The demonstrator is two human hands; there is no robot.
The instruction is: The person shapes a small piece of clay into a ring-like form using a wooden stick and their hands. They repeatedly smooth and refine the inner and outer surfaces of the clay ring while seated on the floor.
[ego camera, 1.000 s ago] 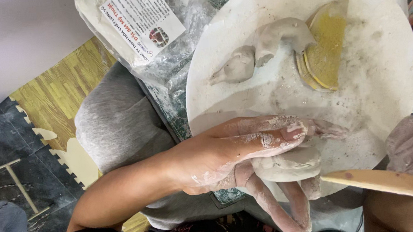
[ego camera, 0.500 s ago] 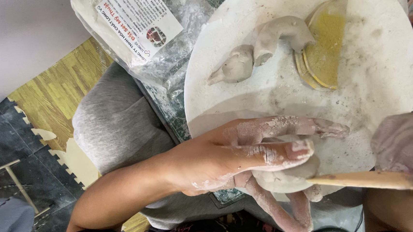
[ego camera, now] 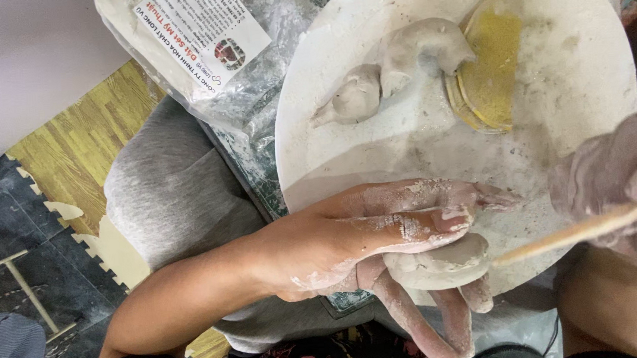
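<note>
Clay lump (ego camera: pixel 436 262) cupped in left hand (ego camera: pixel 353 244) at board's (ego camera: pixel 586 55) near edge; right hand (ego camera: pixel 632 179) pinching wooden stick (ego camera: pixel 562 238). Best worked lightly, lump supported underneath.

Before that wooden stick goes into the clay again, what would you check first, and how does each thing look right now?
1. Clay lump held firmly: ok, the left hand cradles it with the thumb on top and fingers underneath.
2. Wooden stick in a steady grip: ok, the right hand holds it, though that hand is blurred.
3. Stick tip at the lump: ok, it sits at the lump's right edge; actual contact cannot be told.
4. Round white board has bare room: ok.
5. Shaped clay piece out of the way: ok, it lies at the far side beside the yellow sponge.
6. Clay softness: cannot tell.
</note>
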